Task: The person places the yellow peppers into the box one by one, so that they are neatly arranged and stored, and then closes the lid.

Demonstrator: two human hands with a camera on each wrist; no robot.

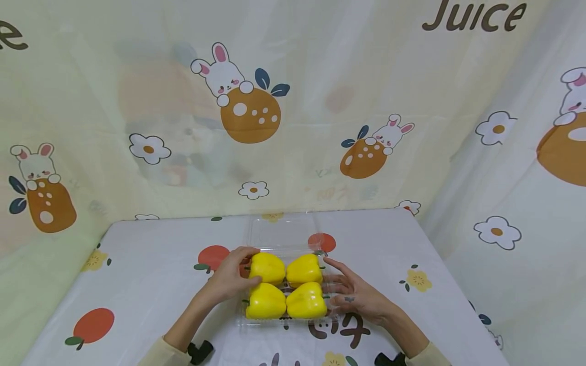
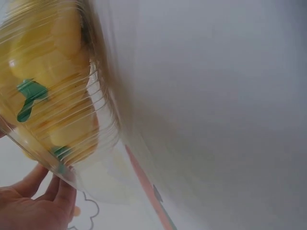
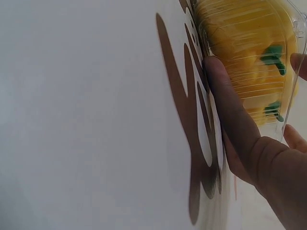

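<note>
At your left, your left hand (image 1: 231,277) touches the clear, thin-walled plastic container (image 2: 108,110), thumb lying over its left edge and fingers arched at the far left corner; you cannot tell from here whether it clasps or only rests. The container sits mid-tabletop (image 1: 155,284), between your hands, its clear flat plastic lid (image 1: 284,234) swung open on the far side. Inside are 4 glossy yellow bell-shaped peppers (image 1: 265,301), in 2 rows of 2. At the right, your right hand (image 1: 361,300) is unclenched, fingers spread along the right wall.

Expect a light load in a springy shell: the walls will probably flex if you squeeze, and the smooth peppers could roll against each other. Take the container low on its left and right walls, with support under the base, rather than by the thin rim or loose lid.

The left wrist view gives you the wall's ribs and 2 green stems (image 2: 32,96) through the plastic, detail the head view lacks. The right wrist view shows 1 of your digits low beside the base, which the head view doesn't make clear. Only the head view gives you the open lid and all 4 peppers together.
</note>
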